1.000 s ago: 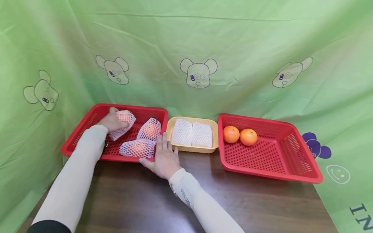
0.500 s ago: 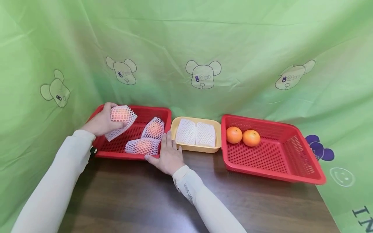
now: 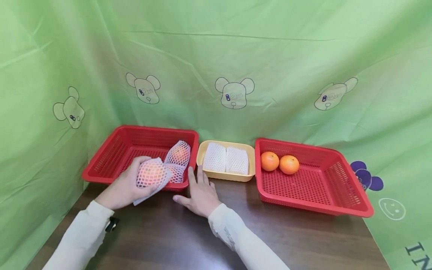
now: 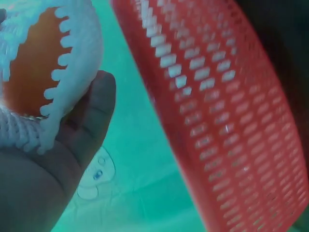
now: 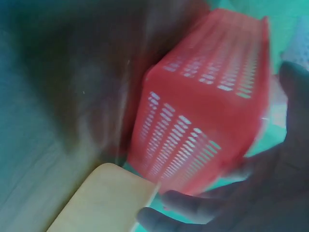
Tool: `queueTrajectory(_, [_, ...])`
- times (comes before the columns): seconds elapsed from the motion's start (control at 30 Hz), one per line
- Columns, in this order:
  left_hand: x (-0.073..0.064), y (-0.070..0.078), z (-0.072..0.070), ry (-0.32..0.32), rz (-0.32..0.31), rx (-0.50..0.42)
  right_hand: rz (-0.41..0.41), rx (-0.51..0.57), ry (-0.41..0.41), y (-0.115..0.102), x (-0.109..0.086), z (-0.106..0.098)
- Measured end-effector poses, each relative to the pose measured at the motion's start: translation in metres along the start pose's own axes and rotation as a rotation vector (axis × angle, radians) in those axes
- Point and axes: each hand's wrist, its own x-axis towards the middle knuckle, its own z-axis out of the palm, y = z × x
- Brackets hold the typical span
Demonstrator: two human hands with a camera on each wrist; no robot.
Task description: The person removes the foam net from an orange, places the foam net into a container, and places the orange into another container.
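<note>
My left hand (image 3: 123, 191) grips an orange in a white foam net sleeve (image 3: 150, 174), over the front rim of the left red basket (image 3: 158, 136). The left wrist view shows the orange's bare skin (image 4: 36, 63) through the sleeve's opening, with fingers curled around it. Two more net-wrapped oranges, one farther back (image 3: 179, 153) and one nearer (image 3: 175, 173), lie at that basket's right end; the held fruit partly hides the nearer one. My right hand (image 3: 201, 197) is spread, holding nothing, with its fingertips by the basket's front right corner.
A pale yellow tray (image 3: 251, 157) with two stacks of white foam net sleeves (image 3: 215, 156) stands between the baskets. At right, another red basket (image 3: 303, 183) holds two bare oranges (image 3: 269, 161). Green printed cloth (image 3: 189, 56) hangs behind the brown table (image 3: 162, 236).
My left hand has lifted the wrapped orange from the left basket's left part and brought it forward and right. My right hand has eased slightly back from the basket's corner.
</note>
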Motion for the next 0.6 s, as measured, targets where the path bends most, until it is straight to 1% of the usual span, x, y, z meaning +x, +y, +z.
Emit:
queueTrajectory(0.1, [-0.012, 0.006, 0.013, -0.009, 0.014, -0.040, -0.045, 0.012, -0.031, 0.009, -0.024, -0.007])
queueTrajectory(0.2, [-0.018, 0.015, 0.030, -0.034, 0.028, -0.097, -0.086, 0.043, -0.021, 0.023, -0.049, -0.015])
queueTrajectory(0.3, [-0.022, 0.024, 0.052, -0.076, 0.053, -0.150, -0.097, 0.105, 0.010, 0.039, -0.071, -0.021])
queueTrajectory(0.37, [-0.023, 0.029, 0.072, -0.114, 0.081, -0.166, -0.095, 0.142, 0.042, 0.050, -0.083, -0.023])
queueTrajectory(0.4, [-0.022, 0.031, 0.083, -0.136, 0.101, -0.173, -0.091, 0.153, 0.056, 0.056, -0.089, -0.024])
queueTrajectory(0.47, [-0.022, 0.036, 0.104, -0.198, 0.123, -0.179, -0.086, 0.174, 0.083, 0.066, -0.100, -0.026])
queueTrajectory(0.53, [-0.022, 0.039, 0.125, -0.271, 0.152, -0.159, -0.091, 0.182, 0.103, 0.074, -0.110, -0.027])
queueTrajectory(0.6, [-0.024, 0.041, 0.143, -0.347, 0.176, -0.134, -0.118, 0.181, 0.117, 0.079, -0.120, -0.027])
